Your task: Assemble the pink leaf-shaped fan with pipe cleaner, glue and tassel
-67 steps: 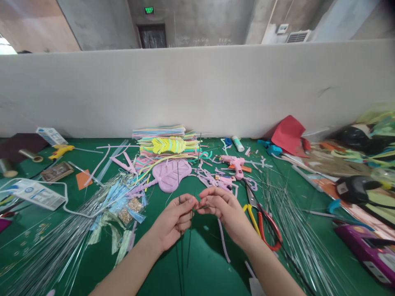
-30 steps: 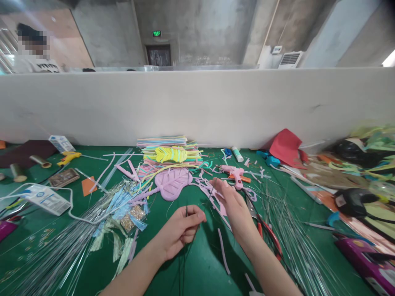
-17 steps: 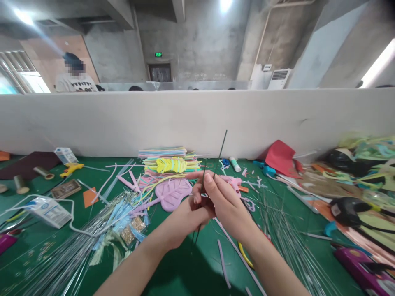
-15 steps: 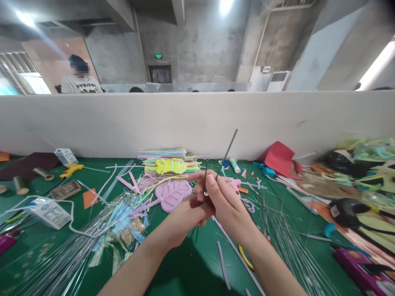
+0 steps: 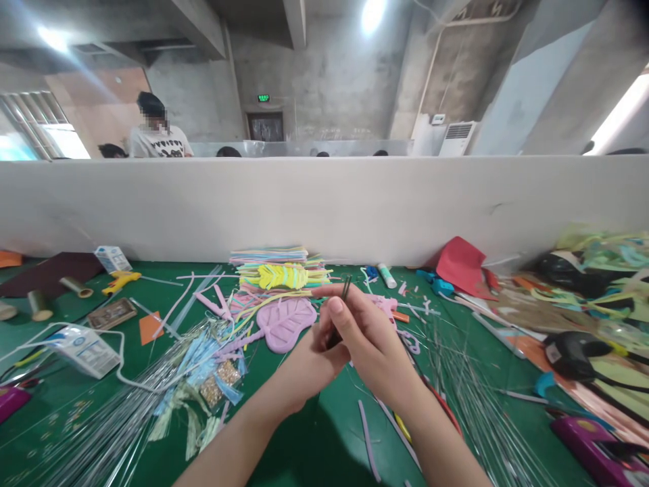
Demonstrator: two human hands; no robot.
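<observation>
Just above the table, my left hand [image 5: 311,368] and my right hand [image 5: 368,331] meet in the middle of the view. Thin dark green wires [image 5: 347,287] stick up from the right hand, pinched between its thumb and fingers. My left hand is closed around their lower part, though its fingertips are mostly hidden behind the right hand. Left of the hands lies a purple leaf shape [image 5: 286,323] made of fuzzy pipe cleaners. Behind it is a bundle of pastel pipe cleaners with a yellow piece [image 5: 282,276] on top.
Loose metal wires [image 5: 126,412] spread at left, with more wires [image 5: 476,392] at right. A yellow glue gun [image 5: 120,281], milk carton [image 5: 84,348], glue stick [image 5: 387,275], red sheet [image 5: 462,265] and purple tool [image 5: 598,446] lie around. A white partition [image 5: 324,210] rises behind the green table.
The long wire that slanted up above my right hand has come down; two short wire ends now stand close together. My hands have drawn closer around them. The view has shifted slightly.
</observation>
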